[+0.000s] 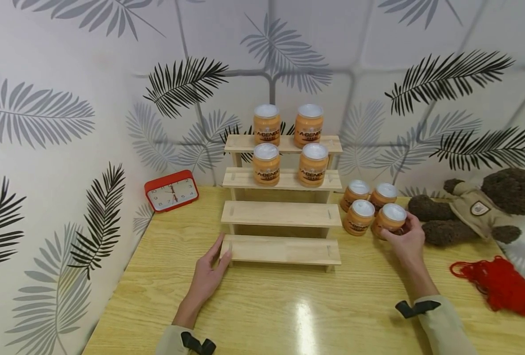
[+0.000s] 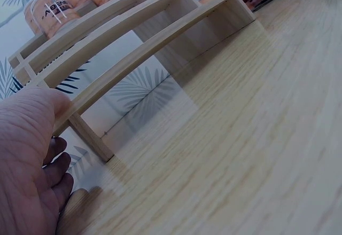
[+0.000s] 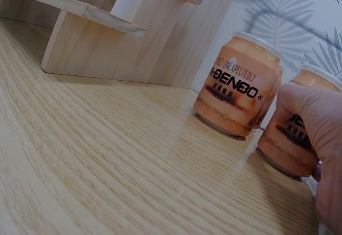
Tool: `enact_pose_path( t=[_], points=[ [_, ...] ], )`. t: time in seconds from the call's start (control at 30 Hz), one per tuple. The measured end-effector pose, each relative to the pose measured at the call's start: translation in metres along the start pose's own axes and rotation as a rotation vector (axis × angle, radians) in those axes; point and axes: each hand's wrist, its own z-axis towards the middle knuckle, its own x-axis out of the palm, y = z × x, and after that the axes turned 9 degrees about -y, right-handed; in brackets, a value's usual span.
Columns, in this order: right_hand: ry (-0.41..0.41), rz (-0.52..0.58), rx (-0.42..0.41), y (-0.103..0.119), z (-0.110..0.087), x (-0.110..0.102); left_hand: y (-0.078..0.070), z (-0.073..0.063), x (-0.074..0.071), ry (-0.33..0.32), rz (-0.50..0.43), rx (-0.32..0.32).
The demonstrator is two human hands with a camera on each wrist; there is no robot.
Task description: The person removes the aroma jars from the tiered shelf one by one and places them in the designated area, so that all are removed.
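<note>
A wooden tiered rack (image 1: 282,214) stands against the wall, with two orange cans on the top tier and two on the tier below. At the left end of its lowest tier, my left hand (image 1: 210,266) grips the board; in the left wrist view the thumb lies over the edge and the fingers curl below. My right hand (image 1: 407,241) holds an orange can (image 1: 394,213) between thumb and fingers at the front right of a cluster on the table. Beside it stands another can (image 3: 235,88), with more cans behind. The right fingers are partly hidden behind the held can.
A red clock (image 1: 172,191) stands left of the rack. To the right, a brown teddy bear (image 1: 475,209) lies by the wall, with a heap of red yarn (image 1: 506,288) in front of it. The wooden table (image 1: 266,305) extends toward me.
</note>
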Motion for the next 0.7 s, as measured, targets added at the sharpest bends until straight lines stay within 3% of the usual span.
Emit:
enact_pose_path(
  t=[0.3, 0.47, 0.7],
  points=[
    [0.038, 0.014, 0.013, -0.006, 0.0, -0.003, 0.0, 0.001, 0.001, 0.001, 0.012, 0.002],
    [0.046, 0.015, -0.039, -0.012, -0.002, -0.007, 0.0, 0.0, 0.001, 0.0, 0.009, -0.012],
    [0.044, -0.008, -0.109, 0.009, -0.008, -0.02, 0.001, 0.0, 0.001, -0.005, 0.022, -0.021]
  ],
)
